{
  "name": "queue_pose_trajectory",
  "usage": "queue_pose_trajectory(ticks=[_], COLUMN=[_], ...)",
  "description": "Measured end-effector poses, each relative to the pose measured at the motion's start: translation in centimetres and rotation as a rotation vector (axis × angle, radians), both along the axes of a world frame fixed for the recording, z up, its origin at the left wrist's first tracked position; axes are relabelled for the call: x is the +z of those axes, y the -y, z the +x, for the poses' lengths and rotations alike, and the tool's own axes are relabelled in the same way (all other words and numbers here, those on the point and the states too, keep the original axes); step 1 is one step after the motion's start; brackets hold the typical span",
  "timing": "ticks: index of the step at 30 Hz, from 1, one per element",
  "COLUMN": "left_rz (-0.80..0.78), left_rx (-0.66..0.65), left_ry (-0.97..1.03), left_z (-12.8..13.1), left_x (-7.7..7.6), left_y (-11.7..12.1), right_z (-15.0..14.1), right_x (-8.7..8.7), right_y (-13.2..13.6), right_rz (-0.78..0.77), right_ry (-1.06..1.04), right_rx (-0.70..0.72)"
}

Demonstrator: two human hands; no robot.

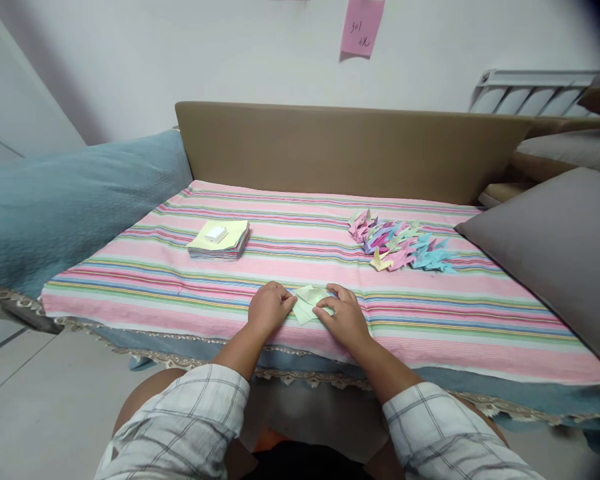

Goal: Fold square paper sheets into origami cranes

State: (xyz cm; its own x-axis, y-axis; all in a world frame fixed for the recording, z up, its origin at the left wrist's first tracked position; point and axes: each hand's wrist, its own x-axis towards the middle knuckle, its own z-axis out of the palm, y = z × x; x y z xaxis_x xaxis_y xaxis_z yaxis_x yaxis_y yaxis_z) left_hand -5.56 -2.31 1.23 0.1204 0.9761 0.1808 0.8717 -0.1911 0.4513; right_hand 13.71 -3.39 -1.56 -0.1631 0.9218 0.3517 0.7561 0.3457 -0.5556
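Note:
A pale green sheet of folding paper [306, 309], partly folded, lies on the striped cloth [300, 243] close to the front edge. My left hand [270, 308] pinches its left corner between thumb and fingers. On the other side, my right hand [346, 316] has thumb and index finger closed on the right part of the paper. Some of the folds are covered by the fingers. Farther back on the right is a pile of folded paper cranes [403, 243] in pink, purple, green, yellow and blue.
Back left, a stack of coloured paper squares [219, 250] carries a small white box [216, 234]. A blue-covered armrest [80, 200] bounds the left, a grey cushion [555, 247] the right. Behind stands a brown backrest [350, 150]; a pink note [362, 28] hangs on the wall.

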Motion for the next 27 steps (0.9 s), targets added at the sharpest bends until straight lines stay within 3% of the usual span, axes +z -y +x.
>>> queue_pose_trajectory(ticks=[14,18,20,23,27], left_rz=[0.037,0.16,0.23,0.3,0.365], left_rx=[0.042,0.116,-0.038,-0.432,-0.502], left_ry=[0.01,-0.002,-0.045,-0.143,-0.28], left_z=[-1.0,-0.7,0.0,1.2,2.0], left_x=[0.0,0.7,0.5,-0.4,-1.7], left_y=[-0.2,0.9,2.0,3.3,3.4], right_z=[0.0,0.0,0.0,0.0,0.2], right_x=[0.1,0.1,0.2,0.4,1.1], right_y=[0.1,0.1,0.1,0.0,0.0], right_rz=[0.015,0.024,0.019,-0.002,-0.024], right_ry=[0.026,0.022,0.019,0.006,-0.064], right_rx=[0.011,0.013,0.011,0.024,0.064])
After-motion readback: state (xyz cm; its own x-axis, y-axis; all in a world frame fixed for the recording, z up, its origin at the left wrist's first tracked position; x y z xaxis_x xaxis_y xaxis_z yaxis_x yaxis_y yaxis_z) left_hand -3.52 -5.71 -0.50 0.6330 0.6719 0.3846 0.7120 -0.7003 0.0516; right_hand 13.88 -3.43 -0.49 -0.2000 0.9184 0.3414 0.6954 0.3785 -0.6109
